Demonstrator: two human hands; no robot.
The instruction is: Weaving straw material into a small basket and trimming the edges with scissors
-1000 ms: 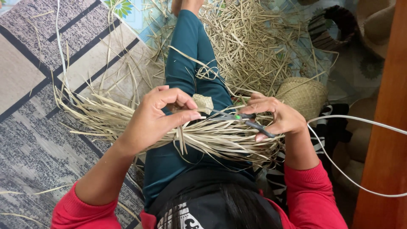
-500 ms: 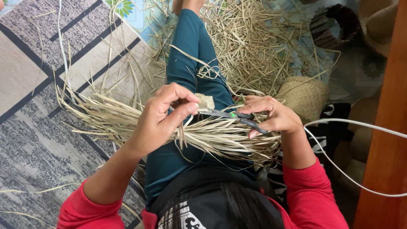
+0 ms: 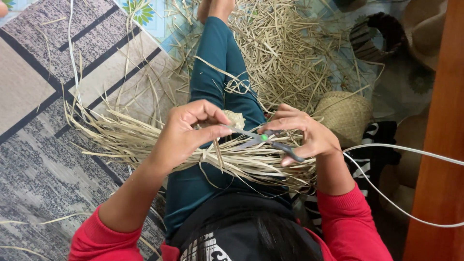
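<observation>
My right hand (image 3: 302,133) grips a pair of scissors (image 3: 263,138) with dark handles and a green pivot, blades pointing left. My left hand (image 3: 186,133) pinches dry straw strands next to the blade tips, by a small woven piece (image 3: 237,117). A wide bundle of pale dried straw strips (image 3: 130,140) lies across my lap, over teal trousers (image 3: 217,72). Both sleeves are red.
Loose cut straw (image 3: 285,48) is heaped on the floor beyond my legs. A woven straw basket (image 3: 345,113) sits at right, a dark woven ring (image 3: 379,31) behind it. A white cable (image 3: 396,203) runs past a brown wooden panel (image 3: 442,135). Patterned mat (image 3: 43,96) at left.
My left hand has closed its fingers onto the strands and shifted toward the scissor tips. The scissors have turned slightly, blades reaching further left.
</observation>
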